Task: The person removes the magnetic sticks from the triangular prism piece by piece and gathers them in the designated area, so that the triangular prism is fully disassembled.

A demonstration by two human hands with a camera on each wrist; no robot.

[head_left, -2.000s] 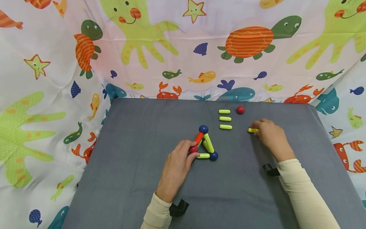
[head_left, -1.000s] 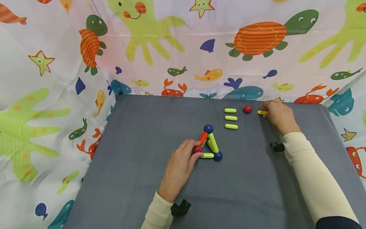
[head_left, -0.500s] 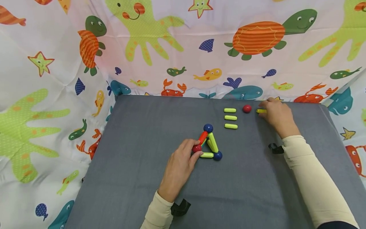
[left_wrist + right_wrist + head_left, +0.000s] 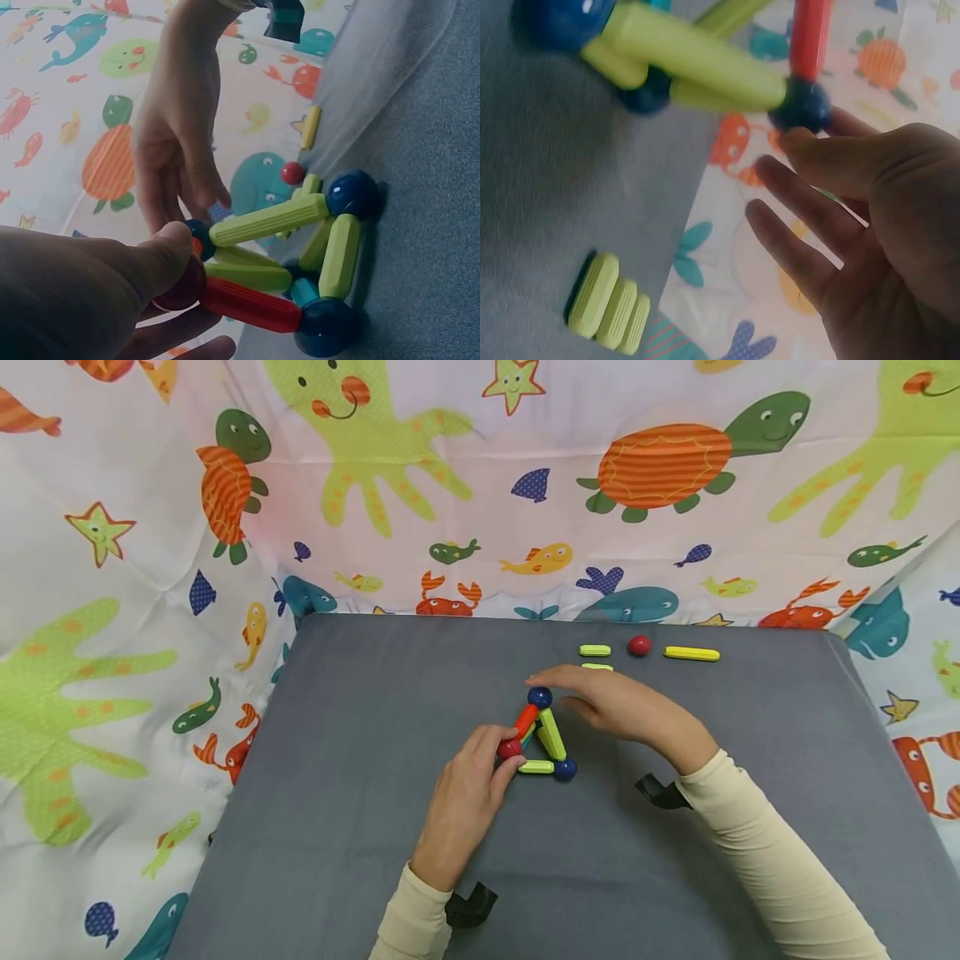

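A structure of toy building rods and balls is at the middle of the table. My left hand (image 4: 465,802) pinches its red ball (image 4: 510,749) between thumb and fingers. From there a red rod (image 4: 251,304) runs to a dark blue ball (image 4: 324,328). Yellow-green rods (image 4: 551,735) and further blue balls (image 4: 565,769) form the other sides. My right hand (image 4: 630,710) reaches over from the right, thumb and forefinger spread around the upper blue ball (image 4: 801,105). In the right wrist view its thumb tip overlaps that ball, with the other fingers loosely extended.
Short yellow-green rods (image 4: 611,300) lie in a row behind the right hand, partly hidden by it in the head view. A loose red ball (image 4: 639,646) and a longer yellow rod (image 4: 692,653) lie near the back edge of the grey table (image 4: 337,760).
The right hand set the yellow rod down near the back edge, right of the loose red ball, let go and moved left to the structure. The left hand kept its hold.
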